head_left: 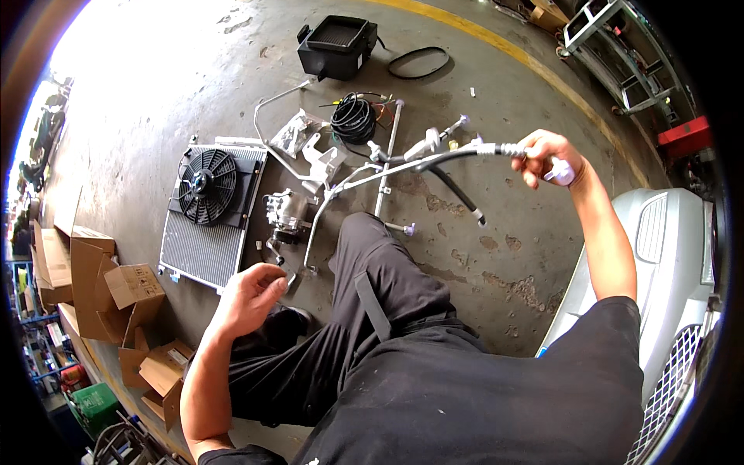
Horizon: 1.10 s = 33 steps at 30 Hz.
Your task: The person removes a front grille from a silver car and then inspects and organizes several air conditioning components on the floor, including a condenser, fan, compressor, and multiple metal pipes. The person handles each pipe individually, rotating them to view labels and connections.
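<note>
My right hand (546,159) is raised at the right, its fingers closed round one end of an air-conditioning hose (461,153). A pale capped fitting (558,170) shows by its palm. From that hand, the black hose and silver metal pipe (349,184) stretch left above my knee. My left hand (252,297) is low at the left with its fingers curled in; whatever they may hold is hidden. Just beyond its fingertips are a small metal fitting (275,249) and a metal compressor (289,213).
Left of the compressor lies a condenser with a black fan (208,186). Beyond are coiled black wiring (354,118), a black box-shaped unit (337,46) and a belt (418,63). Cardboard boxes (116,294) stand left, a silver car (659,240) right, a metal cart (624,54) far right.
</note>
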Each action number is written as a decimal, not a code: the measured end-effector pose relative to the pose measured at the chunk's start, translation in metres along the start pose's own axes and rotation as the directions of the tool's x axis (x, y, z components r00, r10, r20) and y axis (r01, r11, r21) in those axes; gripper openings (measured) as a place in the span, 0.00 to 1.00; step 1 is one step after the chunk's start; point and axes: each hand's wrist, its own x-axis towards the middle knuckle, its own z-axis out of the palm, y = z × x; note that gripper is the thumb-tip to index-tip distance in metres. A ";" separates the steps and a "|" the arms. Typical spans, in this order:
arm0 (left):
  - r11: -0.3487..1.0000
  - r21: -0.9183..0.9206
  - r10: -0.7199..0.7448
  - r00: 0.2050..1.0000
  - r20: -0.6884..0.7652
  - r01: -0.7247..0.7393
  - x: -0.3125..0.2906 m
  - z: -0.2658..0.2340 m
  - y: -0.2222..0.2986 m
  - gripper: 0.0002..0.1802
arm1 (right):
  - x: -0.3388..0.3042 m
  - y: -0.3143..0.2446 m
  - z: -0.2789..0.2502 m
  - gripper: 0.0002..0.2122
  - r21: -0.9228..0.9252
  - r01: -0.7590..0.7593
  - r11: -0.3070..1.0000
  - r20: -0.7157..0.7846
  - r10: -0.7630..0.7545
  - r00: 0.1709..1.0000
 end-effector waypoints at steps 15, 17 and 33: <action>0.988 0.106 0.114 0.993 -0.008 -0.113 0.011 0.020 0.017 0.10 | -0.014 0.078 0.074 0.20 0.014 -0.114 0.993 0.075 0.113 0.991; 0.992 0.079 0.102 0.995 0.017 -0.103 0.017 0.025 0.013 0.11 | -0.010 0.116 0.104 0.20 0.223 -0.075 0.972 0.071 0.061 0.996; 0.995 0.088 0.038 0.989 0.141 -0.050 0.039 0.030 -0.002 0.11 | 0.040 0.250 0.179 0.22 0.844 -0.214 0.492 0.284 -0.071 0.956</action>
